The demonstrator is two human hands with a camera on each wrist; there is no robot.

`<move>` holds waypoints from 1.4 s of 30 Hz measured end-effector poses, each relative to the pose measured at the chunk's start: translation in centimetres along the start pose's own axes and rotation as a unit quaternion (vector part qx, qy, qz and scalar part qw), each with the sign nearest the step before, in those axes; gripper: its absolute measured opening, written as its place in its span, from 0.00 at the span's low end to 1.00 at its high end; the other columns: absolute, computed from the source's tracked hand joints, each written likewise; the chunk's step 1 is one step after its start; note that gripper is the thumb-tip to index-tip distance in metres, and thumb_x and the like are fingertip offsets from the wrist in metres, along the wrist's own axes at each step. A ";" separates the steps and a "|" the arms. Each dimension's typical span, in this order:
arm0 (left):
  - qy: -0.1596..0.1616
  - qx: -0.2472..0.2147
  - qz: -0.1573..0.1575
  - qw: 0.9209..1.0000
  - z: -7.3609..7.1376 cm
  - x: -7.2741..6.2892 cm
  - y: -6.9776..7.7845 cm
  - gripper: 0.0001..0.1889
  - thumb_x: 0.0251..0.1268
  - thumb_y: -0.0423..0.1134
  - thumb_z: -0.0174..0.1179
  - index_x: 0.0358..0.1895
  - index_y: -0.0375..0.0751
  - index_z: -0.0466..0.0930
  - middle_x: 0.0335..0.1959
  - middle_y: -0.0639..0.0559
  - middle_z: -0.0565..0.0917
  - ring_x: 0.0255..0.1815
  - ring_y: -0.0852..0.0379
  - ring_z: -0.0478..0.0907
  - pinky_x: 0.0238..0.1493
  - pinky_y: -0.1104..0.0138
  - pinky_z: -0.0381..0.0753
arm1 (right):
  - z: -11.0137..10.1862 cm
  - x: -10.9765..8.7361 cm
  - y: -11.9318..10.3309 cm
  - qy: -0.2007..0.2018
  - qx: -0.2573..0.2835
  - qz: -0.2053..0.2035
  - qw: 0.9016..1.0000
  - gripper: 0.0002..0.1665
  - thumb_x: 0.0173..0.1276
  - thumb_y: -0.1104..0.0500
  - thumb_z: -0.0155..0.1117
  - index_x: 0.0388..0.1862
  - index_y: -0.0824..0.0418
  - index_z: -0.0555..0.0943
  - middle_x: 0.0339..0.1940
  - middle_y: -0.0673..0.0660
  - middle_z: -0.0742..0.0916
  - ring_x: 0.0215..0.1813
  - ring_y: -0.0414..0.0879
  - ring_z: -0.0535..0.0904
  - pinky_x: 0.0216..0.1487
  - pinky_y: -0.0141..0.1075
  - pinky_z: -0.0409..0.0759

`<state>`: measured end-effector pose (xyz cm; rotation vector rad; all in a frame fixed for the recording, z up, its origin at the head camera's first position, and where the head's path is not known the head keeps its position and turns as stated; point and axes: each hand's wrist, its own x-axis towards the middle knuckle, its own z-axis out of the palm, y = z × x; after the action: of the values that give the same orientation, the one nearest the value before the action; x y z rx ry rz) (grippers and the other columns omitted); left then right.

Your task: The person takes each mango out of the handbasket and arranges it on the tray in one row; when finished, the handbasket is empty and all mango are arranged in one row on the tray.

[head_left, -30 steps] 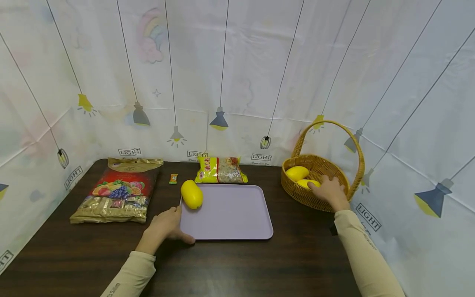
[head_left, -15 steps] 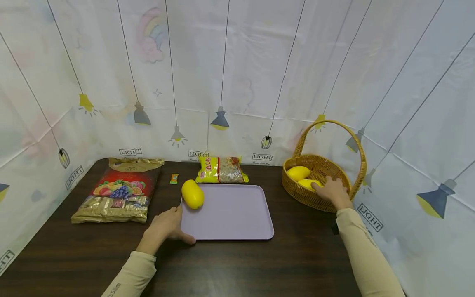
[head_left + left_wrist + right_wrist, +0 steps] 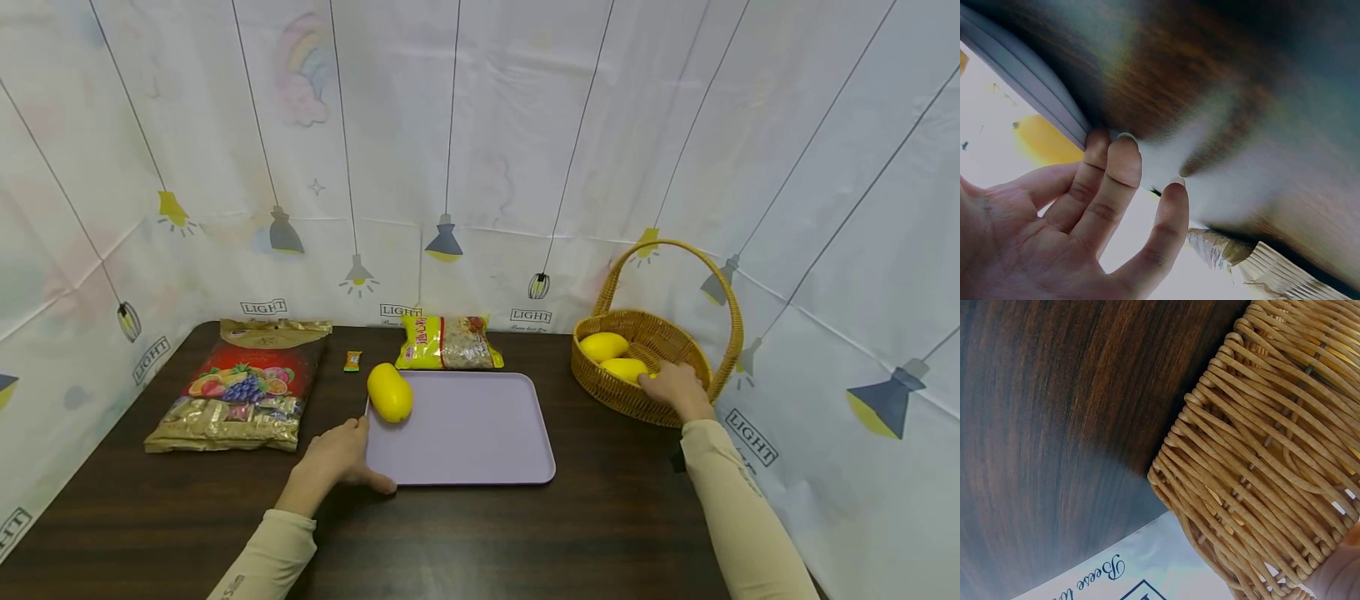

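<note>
My left hand (image 3: 337, 460) rests at the lower left corner of a pale purple tray (image 3: 472, 433), thumb along the front edge. In the left wrist view its loosely bent fingers (image 3: 1124, 165) meet the tray's edge (image 3: 1035, 81). On the tray's left end lies a yellow mango-shaped fruit (image 3: 390, 392). My right hand (image 3: 678, 390) reaches into a wicker basket (image 3: 626, 402), its thumb side right at the nearer of two yellow fruits (image 3: 624, 368); the other fruit (image 3: 603, 346) lies behind. Its fingertips are hidden, and I cannot tell whether they grip anything. The right wrist view mostly shows the basket's woven side (image 3: 1260, 462).
A large red and gold candy bag (image 3: 240, 387) lies at the left of the dark wooden table (image 3: 480, 542). Behind the tray are a yellow food packet (image 3: 448, 342) and a small wrapped candy (image 3: 352, 361). The basket's tall handle (image 3: 671, 245) arches over it.
My right hand has shifted slightly right inside the basket, and its spread fingers now reach lower and show less. The left hand, tray and fruit on it stay put.
</note>
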<state>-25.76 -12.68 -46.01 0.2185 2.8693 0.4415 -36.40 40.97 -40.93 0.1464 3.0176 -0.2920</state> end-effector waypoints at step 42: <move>0.001 -0.004 0.004 1.000 0.0 -0.2 0.1 0.68 0.33 0.70 0.78 0.73 0.24 0.60 0.70 0.28 0.71 0.65 0.29 0.74 0.61 0.35 0.72 | -1.1 -1.2 -1.6 0.101 0.068 -0.026 0.992 0.40 0.77 0.47 0.43 0.75 0.76 0.60 0.74 0.82 0.60 0.74 0.79 0.54 0.69 0.71 0.61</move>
<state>-25.61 -12.66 -45.93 0.2271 2.8695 0.4543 -35.47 39.55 -39.42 0.1160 3.2049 -0.5187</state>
